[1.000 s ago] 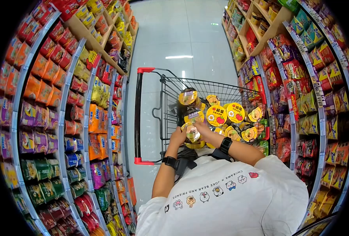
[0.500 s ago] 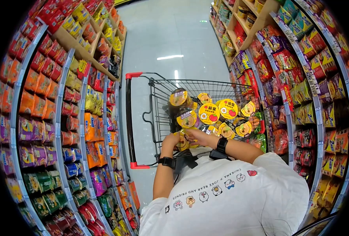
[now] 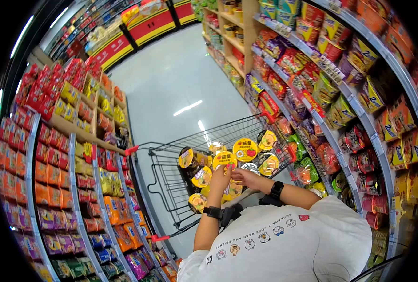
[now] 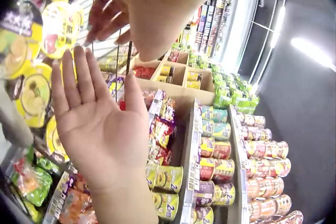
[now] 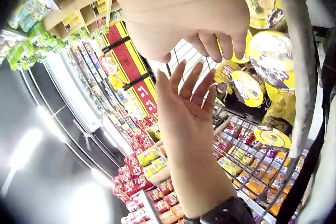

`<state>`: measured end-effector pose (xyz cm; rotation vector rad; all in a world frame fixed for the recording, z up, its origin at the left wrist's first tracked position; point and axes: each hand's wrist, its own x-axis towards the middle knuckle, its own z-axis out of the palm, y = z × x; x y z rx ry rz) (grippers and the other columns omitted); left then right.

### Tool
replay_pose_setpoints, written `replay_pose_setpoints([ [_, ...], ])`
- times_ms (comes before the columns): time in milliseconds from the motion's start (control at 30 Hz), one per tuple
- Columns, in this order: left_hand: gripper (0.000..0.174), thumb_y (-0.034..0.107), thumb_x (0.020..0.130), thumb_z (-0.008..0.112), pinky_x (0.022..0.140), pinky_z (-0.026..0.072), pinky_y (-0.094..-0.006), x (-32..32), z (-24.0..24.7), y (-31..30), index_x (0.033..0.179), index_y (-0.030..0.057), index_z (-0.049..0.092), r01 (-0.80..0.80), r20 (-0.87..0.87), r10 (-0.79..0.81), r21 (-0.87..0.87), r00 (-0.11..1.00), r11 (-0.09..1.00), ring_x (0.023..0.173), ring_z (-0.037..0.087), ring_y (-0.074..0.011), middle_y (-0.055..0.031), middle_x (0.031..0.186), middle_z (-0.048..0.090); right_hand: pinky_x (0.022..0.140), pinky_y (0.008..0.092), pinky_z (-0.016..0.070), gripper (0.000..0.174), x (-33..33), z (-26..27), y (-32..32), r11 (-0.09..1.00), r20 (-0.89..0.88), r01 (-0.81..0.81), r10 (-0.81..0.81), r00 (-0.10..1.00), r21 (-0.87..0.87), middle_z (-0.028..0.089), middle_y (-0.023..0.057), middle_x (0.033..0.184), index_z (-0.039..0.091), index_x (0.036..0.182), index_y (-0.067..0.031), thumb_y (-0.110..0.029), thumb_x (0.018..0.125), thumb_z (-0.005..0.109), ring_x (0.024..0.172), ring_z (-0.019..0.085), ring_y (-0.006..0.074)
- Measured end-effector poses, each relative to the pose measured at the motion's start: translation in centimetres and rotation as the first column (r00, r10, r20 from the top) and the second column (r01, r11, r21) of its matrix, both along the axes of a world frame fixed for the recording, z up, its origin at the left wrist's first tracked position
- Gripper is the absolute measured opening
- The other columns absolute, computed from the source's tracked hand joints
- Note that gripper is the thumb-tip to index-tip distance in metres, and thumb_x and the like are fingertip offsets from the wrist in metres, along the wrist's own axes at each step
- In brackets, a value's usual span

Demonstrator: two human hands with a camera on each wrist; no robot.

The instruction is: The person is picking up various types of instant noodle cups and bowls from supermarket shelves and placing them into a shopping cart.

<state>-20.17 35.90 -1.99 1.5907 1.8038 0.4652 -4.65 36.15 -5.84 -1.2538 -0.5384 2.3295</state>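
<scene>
My left hand (image 3: 219, 179) and right hand (image 3: 247, 178) are close together over the near part of the cart, above a heap of instant noodle cups. Neither holds anything. In the left wrist view the right hand (image 4: 102, 124) shows its bare palm with straight fingers. The left hand (image 5: 189, 108) appears in the right wrist view with loosely bent fingers. Yellow-lidded noodle cups (image 3: 245, 150) lie in the wire shopping cart (image 3: 166, 162), some upright, some tipped. A cup with a tomato on its lid (image 3: 224, 160) is just beyond my fingertips.
Shelves of packed noodles (image 3: 53, 188) line the left of the aisle. On the right, shelves hold noodle cups and bags (image 3: 333, 80), near the cart's far end. Pale floor (image 3: 171, 80) runs ahead to red and yellow display stands (image 3: 150, 28).
The view has swung, bringing the stands at the aisle's far end into sight. My hands have come up off the cup they held near my body and are empty.
</scene>
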Motion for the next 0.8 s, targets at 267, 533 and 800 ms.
replay_pose_setpoints([
  [267,0.034,0.029,0.092,0.044,0.056,0.0457,-0.0244,6.9,-5.2,3.7,0.108,0.0018,0.054,-0.221,0.673,0.259,-0.144,0.693,0.965,0.076,0.061,-0.0144,-0.0087,0.098,0.062,0.098,0.0322,0.0363,0.052,8.3,1.5,1.1,0.957,-0.083,0.267,-0.258,0.962,0.111,0.047,0.0117,0.128,0.040,0.127,-0.0036,-0.040,0.091,0.041,0.116,0.045,0.0209],
  [533,0.037,0.036,0.091,0.040,0.073,0.0445,-0.0307,10.4,-1.9,4.2,0.114,0.0074,0.044,-0.102,0.813,0.530,-0.522,0.242,0.847,0.096,0.058,-0.0224,-0.0091,0.112,0.057,0.094,0.0359,0.0388,0.055,12.4,0.1,1.5,0.879,-0.095,0.477,-0.476,0.874,-0.014,0.050,0.0146,0.123,0.037,0.128,-0.0035,-0.042,0.088,0.043,0.111,0.049,0.0249],
  [800,0.045,0.042,0.091,0.039,0.080,0.0446,-0.0337,10.3,-5.2,3.2,0.116,0.0045,0.043,-0.036,0.670,0.740,-0.740,0.061,0.672,0.096,0.056,-0.0238,-0.0107,0.113,0.054,0.094,0.0407,0.0402,0.050,13.9,-4.9,1.3,0.737,-0.107,0.607,-0.658,0.746,-0.298,0.053,0.0156,0.115,0.046,0.115,-0.0001,-0.041,0.087,0.046,0.108,0.051,0.0289],
])
